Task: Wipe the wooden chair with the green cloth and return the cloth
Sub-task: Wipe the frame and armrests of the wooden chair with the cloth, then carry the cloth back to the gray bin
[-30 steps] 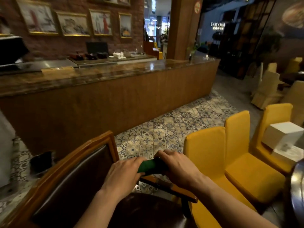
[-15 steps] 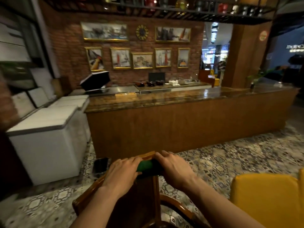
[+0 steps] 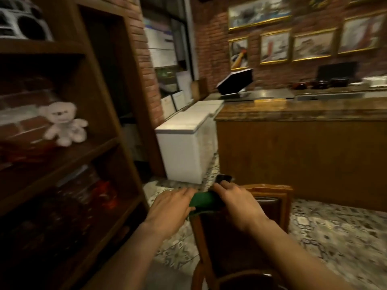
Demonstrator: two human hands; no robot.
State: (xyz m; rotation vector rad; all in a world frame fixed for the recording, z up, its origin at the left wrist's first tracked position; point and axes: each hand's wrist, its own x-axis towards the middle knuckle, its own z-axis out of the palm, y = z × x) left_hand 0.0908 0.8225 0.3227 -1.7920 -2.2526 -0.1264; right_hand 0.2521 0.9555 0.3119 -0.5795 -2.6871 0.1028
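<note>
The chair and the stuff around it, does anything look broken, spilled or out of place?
Nothing stands out. The chair stands upright and looks intact, both hands, left and right, hold the green cloth by its top rail, and the floor shows no spill. The picture is blurred, so fine damage could be missed.

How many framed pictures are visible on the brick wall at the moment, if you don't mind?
5 clearly: one large framed picture on top, with four in a row beneath. Slivers at the top-right edge may be more.

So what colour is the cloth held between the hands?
Dark green cloth, seen in the head view.
</note>
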